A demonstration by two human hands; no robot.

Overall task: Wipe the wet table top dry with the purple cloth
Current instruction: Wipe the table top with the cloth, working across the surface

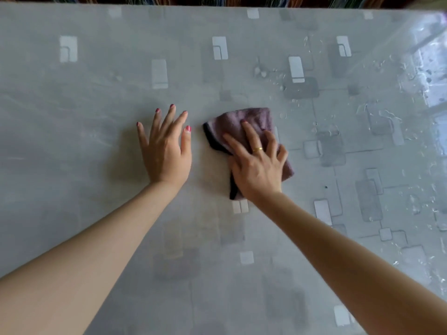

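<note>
Right hand [257, 163] flat on purple cloth [251, 122], lying near-to-far lengthwise.

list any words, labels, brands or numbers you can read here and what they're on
None: no readable text anywhere in the view.
The table top carries only a pattern of pale rectangles and outlined squares, no letters or digits.
The purple cloth under the right hand shows no tag or logo.
The ring bears no marking that can be made out.

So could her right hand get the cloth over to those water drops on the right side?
Probably yes. The right hand lies flat on the purple cloth, and only bare table top separates it from the water drops; nothing blocks the way.
</note>
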